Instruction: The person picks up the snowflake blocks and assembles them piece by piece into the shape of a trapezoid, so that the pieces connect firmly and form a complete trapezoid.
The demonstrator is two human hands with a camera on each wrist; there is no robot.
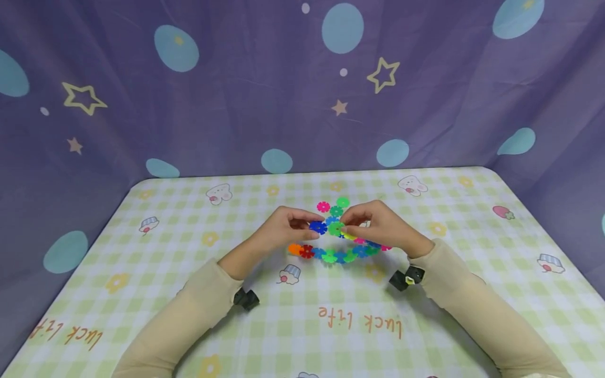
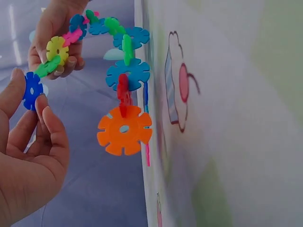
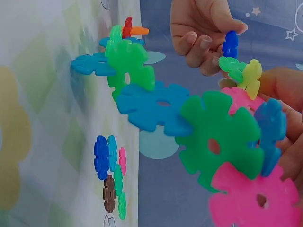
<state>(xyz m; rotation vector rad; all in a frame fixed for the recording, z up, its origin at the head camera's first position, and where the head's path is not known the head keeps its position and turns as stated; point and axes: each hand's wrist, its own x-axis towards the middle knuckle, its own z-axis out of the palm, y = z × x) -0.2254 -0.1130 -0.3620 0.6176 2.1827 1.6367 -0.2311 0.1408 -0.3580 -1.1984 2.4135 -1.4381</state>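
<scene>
My left hand (image 1: 283, 228) pinches a dark blue notched snowflake disc (image 2: 32, 92) between thumb and fingers. The blue disc's edge meets a light green disc (image 1: 336, 229), which joins a yellow disc (image 2: 57, 51). These belong to a long curved chain of interlocked plastic discs in pink, blue, green and red, with an orange disc (image 2: 113, 137) at its far end. My right hand (image 1: 378, 226) holds the chain near the green and yellow discs, its fingers partly hidden behind them. The rest of the chain bows round below both hands, over the table.
Several loose discs lie on the table beyond the hands, among them a pink disc (image 1: 323, 207), a green one (image 1: 343, 202) and a brown one (image 3: 109, 194). A checked cloth (image 1: 264, 336) covers the table. A purple curtain (image 1: 264, 89) stands behind it.
</scene>
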